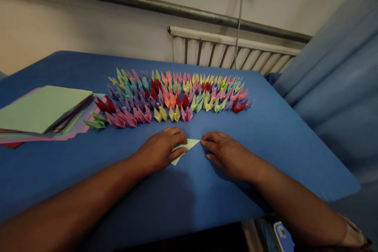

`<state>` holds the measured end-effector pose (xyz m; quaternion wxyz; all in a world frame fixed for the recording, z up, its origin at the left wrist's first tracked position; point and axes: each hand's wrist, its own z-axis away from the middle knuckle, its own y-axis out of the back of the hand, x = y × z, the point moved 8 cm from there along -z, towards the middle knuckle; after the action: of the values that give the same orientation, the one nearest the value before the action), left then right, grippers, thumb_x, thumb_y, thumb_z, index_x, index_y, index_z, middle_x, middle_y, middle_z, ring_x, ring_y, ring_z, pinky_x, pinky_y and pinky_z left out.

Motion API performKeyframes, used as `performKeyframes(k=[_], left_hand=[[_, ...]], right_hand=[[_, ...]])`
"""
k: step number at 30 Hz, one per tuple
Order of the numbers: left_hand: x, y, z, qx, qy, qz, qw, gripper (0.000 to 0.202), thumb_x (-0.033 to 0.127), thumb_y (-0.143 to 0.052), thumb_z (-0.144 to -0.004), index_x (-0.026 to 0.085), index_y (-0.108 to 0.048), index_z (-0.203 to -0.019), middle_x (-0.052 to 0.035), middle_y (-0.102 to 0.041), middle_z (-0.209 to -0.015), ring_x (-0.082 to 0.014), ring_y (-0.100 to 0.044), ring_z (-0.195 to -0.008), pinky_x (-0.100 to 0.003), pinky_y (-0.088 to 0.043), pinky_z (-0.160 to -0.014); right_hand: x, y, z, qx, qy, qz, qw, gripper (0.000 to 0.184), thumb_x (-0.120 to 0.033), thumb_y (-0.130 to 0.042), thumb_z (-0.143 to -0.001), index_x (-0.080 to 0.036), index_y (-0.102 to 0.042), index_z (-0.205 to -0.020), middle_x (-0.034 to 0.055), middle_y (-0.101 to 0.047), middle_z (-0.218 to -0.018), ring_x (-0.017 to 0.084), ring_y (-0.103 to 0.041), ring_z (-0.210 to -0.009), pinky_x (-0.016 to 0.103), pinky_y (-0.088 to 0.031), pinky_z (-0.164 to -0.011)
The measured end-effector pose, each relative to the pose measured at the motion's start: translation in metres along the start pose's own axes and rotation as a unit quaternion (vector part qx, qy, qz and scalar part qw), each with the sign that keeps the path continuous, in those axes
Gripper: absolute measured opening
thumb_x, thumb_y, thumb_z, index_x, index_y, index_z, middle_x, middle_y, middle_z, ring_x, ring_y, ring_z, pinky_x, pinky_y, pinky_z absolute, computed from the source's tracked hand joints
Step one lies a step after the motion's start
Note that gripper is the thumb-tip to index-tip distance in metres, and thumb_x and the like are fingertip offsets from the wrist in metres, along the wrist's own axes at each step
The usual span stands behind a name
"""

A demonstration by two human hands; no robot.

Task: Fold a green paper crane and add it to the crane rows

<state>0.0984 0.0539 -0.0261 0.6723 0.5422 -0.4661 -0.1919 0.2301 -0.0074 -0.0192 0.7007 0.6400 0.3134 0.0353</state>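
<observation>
A small folded piece of pale green paper (191, 144) lies on the blue tabletop, its narrow corner pointing right. My left hand (163, 147) grips its left part, with the thumb and fingers closed over it and hiding that end. At the right corner is my right hand (226, 151). Its fingertips are at or just beside the tip, and its thumb stands apart below them with nothing between. Beyond both hands, many folded paper cranes (174, 114) stand in close rows, in pink, yellow, red, purple, blue, orange and green.
A stack of coloured paper sheets (50, 106), pale green on top, lies at the left of the blue table (141, 216). Behind stand a radiator (233, 43) and a wall pipe (132, 4). A blue curtain (333, 71) hangs at the right. Objects show below the front edge.
</observation>
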Motion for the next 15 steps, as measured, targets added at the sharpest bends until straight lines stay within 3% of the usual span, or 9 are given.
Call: performKeyframes(k=[8, 15], left_hand=[[-0.010, -0.003, 0.001, 0.014, 0.049, 0.051, 0.997, 0.018, 0.037, -0.062, -0.087, 0.020, -0.058, -0.092, -0.0040, -0.061, -0.108, -0.0209, -0.058, -0.100, -0.034, -0.044, -0.087], [-0.008, -0.001, -0.001, 0.022, 0.070, 0.063, 0.995, 0.017, 0.032, -0.057, -0.088, 0.019, -0.058, -0.077, -0.0039, -0.063, -0.105, -0.0206, -0.060, -0.098, -0.033, -0.045, -0.086]], right_hand=[[-0.001, 0.005, 0.000, 0.005, 0.021, -0.008, 1.000, 0.032, -0.021, -0.050, -0.095, -0.015, -0.061, -0.125, 0.0127, -0.060, -0.123, 0.023, -0.055, -0.113, 0.040, -0.046, -0.101], [-0.011, -0.005, 0.002, -0.002, 0.012, 0.028, 1.000, 0.045, -0.025, -0.056, -0.093, -0.021, -0.052, -0.138, 0.0131, -0.056, -0.130, 0.026, -0.053, -0.113, 0.044, -0.047, -0.096]])
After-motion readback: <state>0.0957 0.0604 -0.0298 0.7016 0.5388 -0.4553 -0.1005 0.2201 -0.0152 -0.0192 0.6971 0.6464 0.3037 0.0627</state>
